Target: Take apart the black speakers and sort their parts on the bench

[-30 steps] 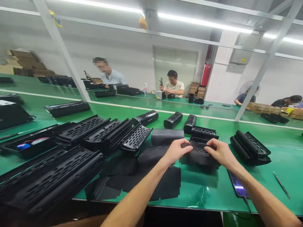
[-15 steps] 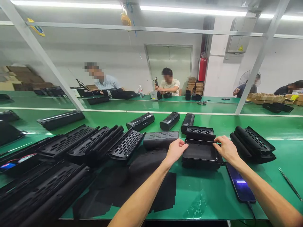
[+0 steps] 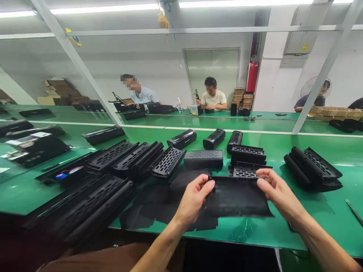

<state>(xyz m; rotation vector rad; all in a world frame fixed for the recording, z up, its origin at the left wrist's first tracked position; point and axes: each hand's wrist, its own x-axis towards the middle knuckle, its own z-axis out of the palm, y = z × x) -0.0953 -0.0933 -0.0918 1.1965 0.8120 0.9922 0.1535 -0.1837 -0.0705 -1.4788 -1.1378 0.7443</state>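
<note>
A black rectangular panel (image 3: 238,198) is held up at the near side of the bench, its top edge level. My left hand (image 3: 194,196) pinches its upper left corner between thumb and fingers. At the upper right corner, my right hand (image 3: 273,189) grips the same panel. Just behind it lies a black slotted housing (image 3: 248,170), partly hidden by the panel. Thin black sheets (image 3: 170,206) lie flat to the left, under and beside my left hand. A closed-looking black case (image 3: 203,159) rests beyond them.
Several slotted black housings (image 3: 93,207) cover the left of the green bench (image 3: 320,223). More shells (image 3: 313,170) sit at the right, near tweezers (image 3: 354,211). Black cases (image 3: 214,139) stand farther back. People sit at a far bench (image 3: 159,121).
Both hands have drawn the panel toward me and lifted it off the housing, whose slotted surface now shows. The view has turned left, and the phone is now hidden.
</note>
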